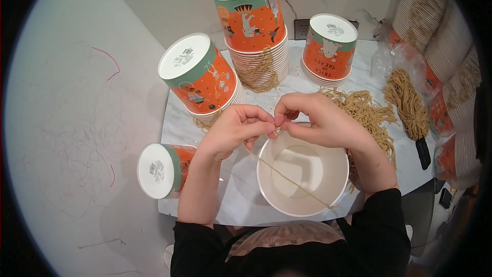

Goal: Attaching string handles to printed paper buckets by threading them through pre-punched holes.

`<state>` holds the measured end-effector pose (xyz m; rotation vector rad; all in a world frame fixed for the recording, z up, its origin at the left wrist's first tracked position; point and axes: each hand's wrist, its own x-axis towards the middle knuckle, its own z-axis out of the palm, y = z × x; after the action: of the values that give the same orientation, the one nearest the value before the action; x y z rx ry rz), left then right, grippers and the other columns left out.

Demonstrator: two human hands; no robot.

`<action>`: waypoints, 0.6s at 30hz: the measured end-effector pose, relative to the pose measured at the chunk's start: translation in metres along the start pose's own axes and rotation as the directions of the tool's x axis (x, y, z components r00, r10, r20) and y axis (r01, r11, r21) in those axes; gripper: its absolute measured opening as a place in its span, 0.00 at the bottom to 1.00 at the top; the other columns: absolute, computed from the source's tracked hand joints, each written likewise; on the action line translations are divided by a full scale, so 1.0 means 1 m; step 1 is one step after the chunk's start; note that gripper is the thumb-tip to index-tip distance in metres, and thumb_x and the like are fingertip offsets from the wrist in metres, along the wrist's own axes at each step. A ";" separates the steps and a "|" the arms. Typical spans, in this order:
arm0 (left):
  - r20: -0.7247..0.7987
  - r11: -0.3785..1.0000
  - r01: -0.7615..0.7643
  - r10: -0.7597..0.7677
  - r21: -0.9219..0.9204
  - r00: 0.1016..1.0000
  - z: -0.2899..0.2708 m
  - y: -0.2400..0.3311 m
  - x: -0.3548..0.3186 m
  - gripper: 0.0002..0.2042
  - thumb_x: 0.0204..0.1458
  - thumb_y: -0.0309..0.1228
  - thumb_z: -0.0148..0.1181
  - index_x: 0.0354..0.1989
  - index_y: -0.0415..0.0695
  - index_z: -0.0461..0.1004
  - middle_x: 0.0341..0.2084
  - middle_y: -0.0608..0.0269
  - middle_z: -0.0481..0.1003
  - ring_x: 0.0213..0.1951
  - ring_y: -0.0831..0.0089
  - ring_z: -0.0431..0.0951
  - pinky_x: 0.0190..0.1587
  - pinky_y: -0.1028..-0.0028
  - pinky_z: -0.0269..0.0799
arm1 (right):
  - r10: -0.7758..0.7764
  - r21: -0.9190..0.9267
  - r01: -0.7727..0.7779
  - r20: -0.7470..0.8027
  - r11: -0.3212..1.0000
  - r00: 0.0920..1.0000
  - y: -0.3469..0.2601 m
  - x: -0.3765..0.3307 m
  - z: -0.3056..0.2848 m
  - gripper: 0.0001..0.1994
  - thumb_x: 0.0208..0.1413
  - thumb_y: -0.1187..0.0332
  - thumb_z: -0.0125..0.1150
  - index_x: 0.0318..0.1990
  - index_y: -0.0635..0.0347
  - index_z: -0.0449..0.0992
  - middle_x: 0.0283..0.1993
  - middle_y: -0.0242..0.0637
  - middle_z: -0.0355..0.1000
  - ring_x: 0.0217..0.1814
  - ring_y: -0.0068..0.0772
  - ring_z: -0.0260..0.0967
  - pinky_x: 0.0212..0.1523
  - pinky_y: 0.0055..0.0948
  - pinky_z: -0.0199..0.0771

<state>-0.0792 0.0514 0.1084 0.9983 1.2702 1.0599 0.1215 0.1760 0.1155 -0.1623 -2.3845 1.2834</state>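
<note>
— Marble tabletop [205, 128] is crowded with orange paper tubs; where is the string?
— Both the left hand [233, 132] and right hand [318, 120] are pinching the tan string [287, 177] together above the open white bucket [303, 174]. It looks light, limp and thin; gripping near its end seems best.

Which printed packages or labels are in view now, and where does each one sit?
Tall cup stack: table back, centre; upside down, orange with green band.
Left cup stack: tilted, same print.
Right cup stack: short, same print.
Single cup: on its side, front left.
Plastic bag: clear, right back.
</note>
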 end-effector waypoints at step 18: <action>0.064 0.954 0.109 -0.095 -0.278 0.993 -0.005 -0.023 0.020 0.07 0.57 0.26 0.64 0.40 0.36 0.80 0.31 0.63 0.82 0.18 0.91 0.63 0.19 0.86 0.57 | 0.011 -0.235 -0.033 -0.092 0.971 0.996 -0.007 -0.006 0.006 0.11 0.51 0.66 0.73 0.35 0.64 0.80 0.32 0.44 0.78 0.35 0.42 0.78 0.36 0.35 0.77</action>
<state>-0.0832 0.0656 0.0810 0.7306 1.0827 1.0928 0.1250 0.1659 0.1161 -0.3115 -2.4572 0.9753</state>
